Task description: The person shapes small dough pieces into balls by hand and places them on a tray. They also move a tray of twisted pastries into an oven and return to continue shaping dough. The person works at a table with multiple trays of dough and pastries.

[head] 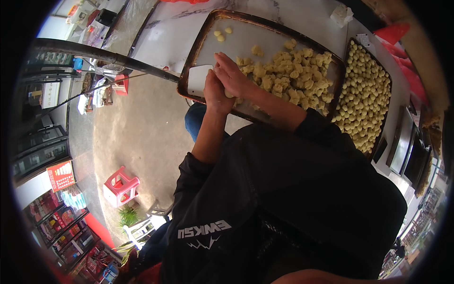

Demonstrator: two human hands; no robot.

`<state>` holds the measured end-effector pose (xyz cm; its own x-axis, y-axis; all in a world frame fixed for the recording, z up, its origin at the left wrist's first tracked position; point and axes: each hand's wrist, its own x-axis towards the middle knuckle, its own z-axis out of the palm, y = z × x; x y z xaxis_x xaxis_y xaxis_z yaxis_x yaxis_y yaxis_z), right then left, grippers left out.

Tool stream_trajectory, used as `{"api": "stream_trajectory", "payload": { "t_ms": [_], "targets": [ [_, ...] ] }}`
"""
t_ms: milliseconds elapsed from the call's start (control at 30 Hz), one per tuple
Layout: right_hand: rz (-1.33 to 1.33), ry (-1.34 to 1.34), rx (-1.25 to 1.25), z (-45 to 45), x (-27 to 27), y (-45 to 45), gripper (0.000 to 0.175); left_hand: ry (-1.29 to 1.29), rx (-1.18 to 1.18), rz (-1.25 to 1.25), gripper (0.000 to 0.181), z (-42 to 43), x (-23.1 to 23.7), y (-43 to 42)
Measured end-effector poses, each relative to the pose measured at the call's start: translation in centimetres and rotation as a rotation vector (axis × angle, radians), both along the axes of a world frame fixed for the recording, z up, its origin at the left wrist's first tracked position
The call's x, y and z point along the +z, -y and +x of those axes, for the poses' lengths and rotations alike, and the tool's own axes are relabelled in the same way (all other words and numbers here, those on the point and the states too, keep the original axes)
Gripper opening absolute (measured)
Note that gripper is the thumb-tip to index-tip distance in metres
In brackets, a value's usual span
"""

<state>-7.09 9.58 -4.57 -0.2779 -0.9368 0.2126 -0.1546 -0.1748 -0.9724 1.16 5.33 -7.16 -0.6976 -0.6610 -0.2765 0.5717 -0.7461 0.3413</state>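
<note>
My left hand (218, 93) and my right hand (232, 75) are pressed together, palm to palm, over the left part of a metal baking tray (264, 22) with a browned rim. A pale dough ball (229, 93) shows partly between the heels of the palms; the rest is hidden. Beside my left hand lies a flat white plastic scraper (198, 78). Rough torn dough pieces (283, 71) are heaped to the right of my hands, partly behind my right forearm. Three small smooth dough balls (221, 37) sit near the tray's far left corner.
A second tray (391, 83), full of round dough balls (365, 96), stands at right on the marble-patterned table (159, 39). Crumpled white paper (342, 15) lies at the back. A dark metal pole (117, 58) reaches the tray's left side. A pink plastic stool (122, 186) stands on the floor.
</note>
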Motion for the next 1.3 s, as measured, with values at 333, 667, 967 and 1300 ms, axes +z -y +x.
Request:
{"api": "stream_trajectory", "payload": {
  "t_ms": [333, 667, 967, 1300],
  "targets": [
    [-0.022, 0.001, 0.093, 0.8, -2.3, 0.4, 0.046, 0.272, 0.122, -0.188, 0.053, 0.1, 1.1, 0.8],
    [0.158, 0.476, 0.083, 1.7, -5.1, 1.7, 0.036, 0.650, 0.409, -0.220, 0.053, -0.8, -0.2, 2.2],
    [0.697, 1.201, -0.087, -6.0, -6.5, 7.0, 0.029, 1.068, 0.391, -1.152, 0.045, 0.3, 0.7, 2.9],
    [0.667, -0.790, -0.183, -15.8, -8.9, 8.4, 0.033, 1.141, -0.067, -1.491, 0.044, -2.2, -6.3, 6.4]
  ]
}}
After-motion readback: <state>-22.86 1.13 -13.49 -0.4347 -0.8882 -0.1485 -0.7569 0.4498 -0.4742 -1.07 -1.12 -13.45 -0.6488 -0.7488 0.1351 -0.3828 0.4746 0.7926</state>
